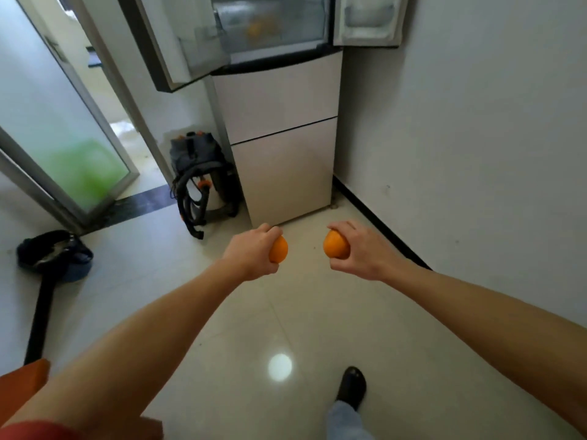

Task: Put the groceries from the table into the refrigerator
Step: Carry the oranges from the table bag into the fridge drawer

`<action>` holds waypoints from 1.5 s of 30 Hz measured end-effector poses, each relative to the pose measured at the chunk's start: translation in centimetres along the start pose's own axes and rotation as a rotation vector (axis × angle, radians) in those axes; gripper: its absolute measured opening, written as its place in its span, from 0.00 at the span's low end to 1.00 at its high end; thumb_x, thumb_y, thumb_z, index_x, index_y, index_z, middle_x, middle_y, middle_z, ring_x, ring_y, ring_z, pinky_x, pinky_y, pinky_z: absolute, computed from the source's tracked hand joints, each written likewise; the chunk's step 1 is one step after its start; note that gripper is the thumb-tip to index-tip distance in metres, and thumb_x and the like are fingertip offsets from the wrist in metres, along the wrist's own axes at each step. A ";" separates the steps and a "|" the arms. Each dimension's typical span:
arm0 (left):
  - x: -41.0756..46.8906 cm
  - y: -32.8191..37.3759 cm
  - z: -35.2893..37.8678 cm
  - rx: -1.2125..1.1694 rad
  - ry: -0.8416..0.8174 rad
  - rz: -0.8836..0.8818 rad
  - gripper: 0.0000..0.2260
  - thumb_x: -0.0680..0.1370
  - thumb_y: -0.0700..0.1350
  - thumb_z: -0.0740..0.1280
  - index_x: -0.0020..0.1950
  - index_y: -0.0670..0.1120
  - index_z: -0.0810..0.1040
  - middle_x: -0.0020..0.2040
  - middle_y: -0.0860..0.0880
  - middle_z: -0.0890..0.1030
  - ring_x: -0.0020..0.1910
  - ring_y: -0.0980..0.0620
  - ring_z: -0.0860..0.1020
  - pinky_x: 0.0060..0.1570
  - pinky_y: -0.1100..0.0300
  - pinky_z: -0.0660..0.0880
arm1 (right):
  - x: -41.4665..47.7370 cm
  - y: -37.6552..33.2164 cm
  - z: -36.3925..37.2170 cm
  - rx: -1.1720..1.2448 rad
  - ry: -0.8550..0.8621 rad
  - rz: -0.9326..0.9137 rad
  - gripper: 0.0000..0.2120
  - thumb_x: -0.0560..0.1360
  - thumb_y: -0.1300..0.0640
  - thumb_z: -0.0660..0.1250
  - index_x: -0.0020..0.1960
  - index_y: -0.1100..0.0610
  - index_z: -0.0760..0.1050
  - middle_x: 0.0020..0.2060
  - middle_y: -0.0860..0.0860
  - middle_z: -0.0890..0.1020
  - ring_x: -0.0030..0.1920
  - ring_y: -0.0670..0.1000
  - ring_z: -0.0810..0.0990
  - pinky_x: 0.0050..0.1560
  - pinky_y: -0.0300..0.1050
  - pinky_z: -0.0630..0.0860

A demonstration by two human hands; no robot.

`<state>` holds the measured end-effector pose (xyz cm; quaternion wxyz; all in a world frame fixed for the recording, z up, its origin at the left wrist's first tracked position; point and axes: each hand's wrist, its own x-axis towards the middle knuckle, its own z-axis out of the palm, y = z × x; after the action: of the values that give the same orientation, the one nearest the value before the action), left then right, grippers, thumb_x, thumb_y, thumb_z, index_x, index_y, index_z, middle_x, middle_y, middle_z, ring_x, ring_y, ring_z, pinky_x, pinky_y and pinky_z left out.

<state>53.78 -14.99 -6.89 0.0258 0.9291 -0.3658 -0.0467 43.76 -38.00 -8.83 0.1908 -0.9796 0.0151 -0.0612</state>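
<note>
- At the far left, one dark dustpan (54, 252) with a long black handle was seen lying on the pale tiled floor (286, 312), near a frosted glass door (63, 147).
- One grey and orange vacuum cleaner (203, 179) was found standing just beside the refrigerator (279, 138).
- The refrigerator's two upper doors were swung open; something orange showed blurred behind a clear drawer front, and its kind could not be told.
- Two oranges were counted, one per hand, both held out in the air before the refrigerator.
- The left hand (251, 254) was clamped round one orange (279, 249), whose exposed part looked slightly taller than wide.
- The right hand (359, 252) was closed round the other orange (335, 245), nearly round, with no clear long axis.
- The hands were held apart, not touching.
- One dark shoe (351, 387) was seen on the floor.
</note>
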 end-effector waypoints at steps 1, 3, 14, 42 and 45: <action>2.6 -0.2 -0.2 0.006 0.007 0.004 0.28 0.70 0.53 0.73 0.67 0.51 0.66 0.60 0.49 0.73 0.55 0.45 0.76 0.47 0.53 0.74 | 2.0 1.5 -0.3 0.000 0.011 -0.001 0.35 0.66 0.46 0.74 0.69 0.51 0.68 0.59 0.53 0.74 0.53 0.55 0.77 0.53 0.49 0.75; 7.8 -0.5 -0.7 0.002 0.016 -0.002 0.27 0.70 0.53 0.73 0.66 0.51 0.67 0.59 0.49 0.74 0.54 0.45 0.76 0.47 0.53 0.74 | 6.3 4.5 -1.1 0.000 0.031 -0.004 0.35 0.65 0.46 0.74 0.69 0.51 0.68 0.59 0.53 0.74 0.53 0.56 0.77 0.52 0.50 0.76; 29.3 -5.6 -4.8 -0.029 0.050 -0.048 0.29 0.71 0.54 0.72 0.68 0.50 0.66 0.61 0.47 0.73 0.56 0.43 0.76 0.49 0.50 0.75 | 29.1 14.5 -4.9 0.009 0.035 -0.078 0.35 0.66 0.44 0.74 0.70 0.50 0.66 0.60 0.52 0.73 0.52 0.55 0.77 0.50 0.47 0.75; 83.2 -29.3 -34.1 -0.206 0.724 -0.311 0.28 0.64 0.50 0.77 0.61 0.46 0.73 0.57 0.44 0.78 0.55 0.43 0.76 0.51 0.48 0.75 | 94.6 21.3 -27.7 0.207 0.494 -0.282 0.35 0.64 0.46 0.75 0.68 0.53 0.68 0.61 0.55 0.76 0.58 0.57 0.76 0.56 0.50 0.73; 86.6 -31.4 -34.4 -0.220 0.700 -0.377 0.28 0.64 0.51 0.77 0.60 0.46 0.74 0.57 0.44 0.78 0.55 0.44 0.76 0.51 0.48 0.75 | 100.3 21.1 -28.9 0.153 0.435 -0.286 0.33 0.63 0.45 0.74 0.65 0.53 0.71 0.59 0.55 0.78 0.57 0.58 0.77 0.54 0.48 0.73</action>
<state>141.79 -50.65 18.89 0.2388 0.9314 -0.1512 0.2296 139.49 -73.61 21.25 0.2458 -0.9184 -0.0876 -0.2974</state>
